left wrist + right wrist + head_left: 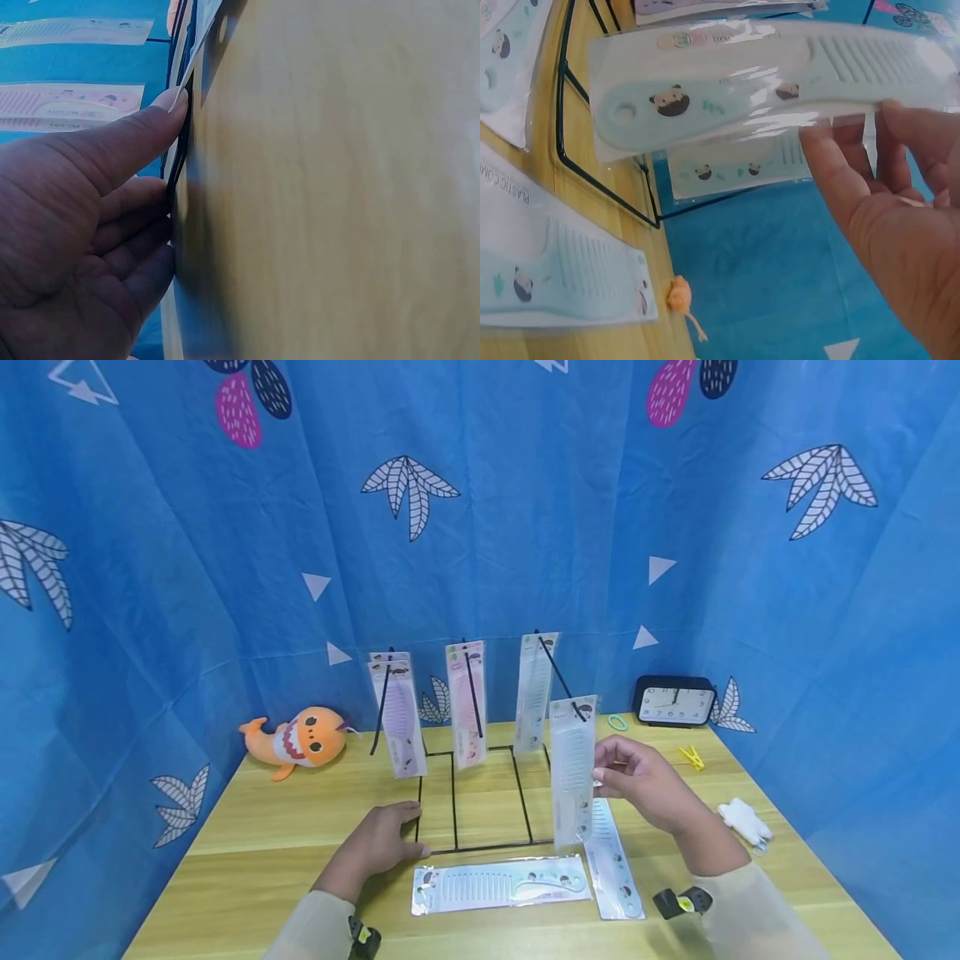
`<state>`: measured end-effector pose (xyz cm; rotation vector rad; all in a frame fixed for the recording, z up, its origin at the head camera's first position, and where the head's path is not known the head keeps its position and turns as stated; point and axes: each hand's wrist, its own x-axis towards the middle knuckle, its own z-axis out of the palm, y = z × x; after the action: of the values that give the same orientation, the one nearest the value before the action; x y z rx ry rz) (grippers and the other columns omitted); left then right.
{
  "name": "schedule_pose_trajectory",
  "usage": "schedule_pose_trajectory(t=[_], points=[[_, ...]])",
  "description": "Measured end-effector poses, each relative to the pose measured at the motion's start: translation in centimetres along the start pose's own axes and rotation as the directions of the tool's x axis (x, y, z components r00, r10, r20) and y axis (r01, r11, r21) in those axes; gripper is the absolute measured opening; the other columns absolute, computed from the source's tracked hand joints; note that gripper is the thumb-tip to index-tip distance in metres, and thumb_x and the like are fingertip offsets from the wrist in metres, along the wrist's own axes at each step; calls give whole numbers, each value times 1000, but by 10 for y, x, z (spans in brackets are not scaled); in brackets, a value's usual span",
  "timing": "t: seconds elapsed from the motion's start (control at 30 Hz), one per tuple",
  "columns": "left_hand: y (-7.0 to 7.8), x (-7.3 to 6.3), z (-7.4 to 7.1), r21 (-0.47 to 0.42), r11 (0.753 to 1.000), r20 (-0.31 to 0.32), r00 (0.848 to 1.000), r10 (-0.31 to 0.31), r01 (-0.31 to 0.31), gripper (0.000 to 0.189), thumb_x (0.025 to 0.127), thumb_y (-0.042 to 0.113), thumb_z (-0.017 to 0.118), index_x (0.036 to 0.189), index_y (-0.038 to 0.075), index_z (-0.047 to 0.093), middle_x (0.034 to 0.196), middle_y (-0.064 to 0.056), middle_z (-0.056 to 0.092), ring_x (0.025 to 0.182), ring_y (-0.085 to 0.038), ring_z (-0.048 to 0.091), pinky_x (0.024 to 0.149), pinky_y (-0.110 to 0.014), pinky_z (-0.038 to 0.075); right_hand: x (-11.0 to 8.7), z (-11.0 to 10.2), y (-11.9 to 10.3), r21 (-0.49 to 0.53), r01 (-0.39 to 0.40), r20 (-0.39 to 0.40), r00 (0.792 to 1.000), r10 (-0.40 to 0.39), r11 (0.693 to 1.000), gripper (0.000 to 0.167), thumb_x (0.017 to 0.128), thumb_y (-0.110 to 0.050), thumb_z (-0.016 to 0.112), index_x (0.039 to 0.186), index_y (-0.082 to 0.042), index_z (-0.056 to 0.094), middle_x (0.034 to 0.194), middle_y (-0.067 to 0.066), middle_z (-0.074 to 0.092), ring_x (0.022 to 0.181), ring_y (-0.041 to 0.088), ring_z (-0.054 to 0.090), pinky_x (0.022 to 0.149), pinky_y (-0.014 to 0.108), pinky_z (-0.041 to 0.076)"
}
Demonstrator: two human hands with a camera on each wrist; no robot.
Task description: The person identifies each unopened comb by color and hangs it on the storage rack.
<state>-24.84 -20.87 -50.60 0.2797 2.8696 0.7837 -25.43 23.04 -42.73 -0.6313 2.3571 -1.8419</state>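
My right hand (648, 781) pinches the edge of a pale green comb in a clear packet (572, 768). The black hook's tip shows at the top of this packet, which hangs upright. Behind it another pale green packaged comb (534, 685) hangs farther back on the same hook. My left hand (381, 842) grips the front left corner of the black wire rack (495, 846), thumb and fingers at the bars. On the rack's other hooks hang purple packaged combs (400, 714) and a pink packaged comb (467, 702).
Two packaged pale blue combs lie on the table: one flat across the front (502, 887), one slanted (615, 868) below my right hand. An orange plush shark (300, 742) sits back left. At right are a clock (675, 702), yellow clip (692, 757), teal ring (617, 722) and white fluffy item (744, 820).
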Motion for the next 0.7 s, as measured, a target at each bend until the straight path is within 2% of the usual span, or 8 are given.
schedule_pose_trajectory(t=[0.1,0.2,0.43,0.7], points=[[1,0,0,-5,1000,1,1000,-3,3,71,88,31,93,147,1,66,161,-17,59,153,-43,50,129,-60,41,6,3,-2,6,-77,-56,995,77,997,19,108,-8,66,123,1,61,118,19,66,111,26,72,95,39,69],[1,0,0,-10,1000,0,1000,-3,3,72,88,30,93,148,0,66,161,-17,58,154,-43,49,129,-60,41,16,5,-1,34,-115,-93,989,117,993,20,108,-8,66,125,1,59,119,17,63,113,27,70,96,40,69],[1,-2,1,-16,1000,-1,1000,-17,17,72,89,30,92,149,2,65,162,-15,58,155,-43,48,129,-61,40,48,15,2,119,-150,-149,975,167,981,20,110,-7,62,128,2,60,124,17,61,120,30,68,103,48,66],[4,-3,0,-10,1000,-3,1000,-16,16,71,89,30,92,148,1,66,162,-16,58,154,-43,49,129,-61,41,81,17,1,152,-196,-213,951,226,969,19,112,-8,59,131,-3,61,131,17,62,129,34,66,107,48,64]])
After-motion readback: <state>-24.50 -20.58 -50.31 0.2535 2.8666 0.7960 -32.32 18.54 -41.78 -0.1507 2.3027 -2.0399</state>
